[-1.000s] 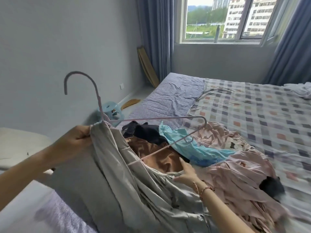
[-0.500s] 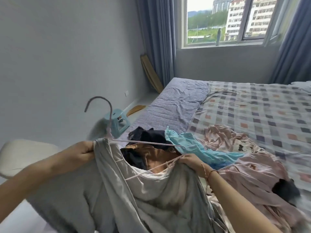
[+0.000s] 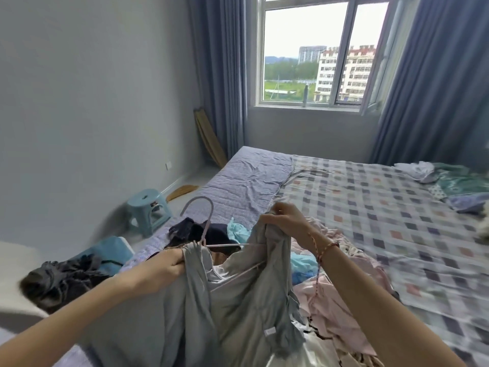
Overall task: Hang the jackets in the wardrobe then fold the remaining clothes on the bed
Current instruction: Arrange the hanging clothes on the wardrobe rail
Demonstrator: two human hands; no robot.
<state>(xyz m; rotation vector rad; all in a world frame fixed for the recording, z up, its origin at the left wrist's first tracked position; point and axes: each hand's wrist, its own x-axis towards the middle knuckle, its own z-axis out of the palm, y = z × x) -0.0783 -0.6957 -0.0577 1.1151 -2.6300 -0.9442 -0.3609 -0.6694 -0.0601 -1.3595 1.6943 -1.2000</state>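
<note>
Head view: the jacket (image 3: pixel 238 313) is held up over the near edge of the bed (image 3: pixel 251 181), with the hanger (image 3: pixel 208 226) threaded into its neck so that the hook stands clear above the collar. The left grip (image 3: pixel 169 262) is closed on the bunched shoulder at the hanger's neck, apparently so that cloth and hanger are steadied together. The right grip (image 3: pixel 284 221) is closed on the other shoulder, which is raised, seemingly to be drawn over the hanger's far arm. Whether that arm end is seated inside the shoulder cannot be told. The body of the jacket is left hanging below both hands.

The pile (image 3: pixel 344 300) of remaining clothes lies just beyond the jacket and under the right forearm, so the hanging cloth could be caught on it. Open room is offered by the bare sheet toward the window and by the floor strip at the left, where a stool (image 3: pixel 148 207) stands near the bed's edge. The wardrobe is not in view.
</note>
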